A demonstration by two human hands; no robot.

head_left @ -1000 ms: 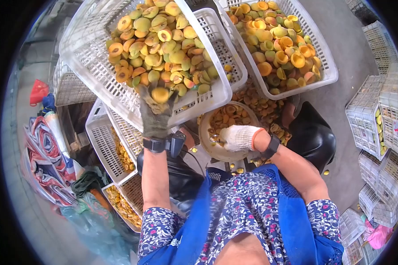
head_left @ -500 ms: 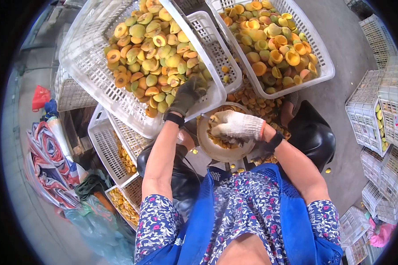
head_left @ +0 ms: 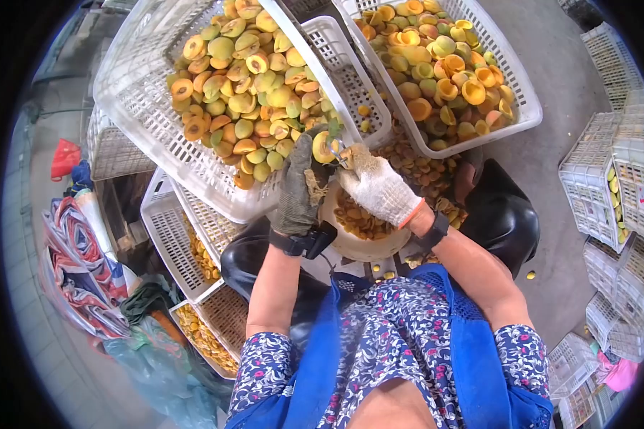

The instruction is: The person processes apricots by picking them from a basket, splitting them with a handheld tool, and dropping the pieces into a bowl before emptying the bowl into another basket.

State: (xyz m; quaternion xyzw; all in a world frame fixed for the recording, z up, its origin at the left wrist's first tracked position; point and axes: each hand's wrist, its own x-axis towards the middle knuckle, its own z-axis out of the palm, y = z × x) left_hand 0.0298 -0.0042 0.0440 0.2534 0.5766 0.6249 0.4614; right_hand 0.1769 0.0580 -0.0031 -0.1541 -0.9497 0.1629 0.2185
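My left hand point(head_left: 299, 187), in a dark dirty glove, grips a yellow fruit half point(head_left: 325, 147) at the lower right corner of a tilted white crate point(head_left: 186, 171) of halved fruit. My right hand point(head_left: 379, 187), in a whitish knit glove, is closed round a small metal tool point(head_left: 342, 155) whose tip is at the fruit half. Under both hands stands a round bowl point(head_left: 362, 250) with small fruit pieces in it. A second white crate point(head_left: 531, 107) at the upper right holds hollowed fruit halves.
More crates stand on the left point(head_left: 166, 236) and along the right edge point(head_left: 587, 171). Fruit pieces point(head_left: 416, 166) lie heaped behind the bowl. Striped cloth point(head_left: 86, 272) and a clear plastic bag point(head_left: 161, 372) lie at the left. A red object point(head_left: 65, 159) is at the far left.
My left hand has drawn back from the fruit heap with a fruit half in it. My right hand has risen from over the bowl and brought the tool to the fruit.
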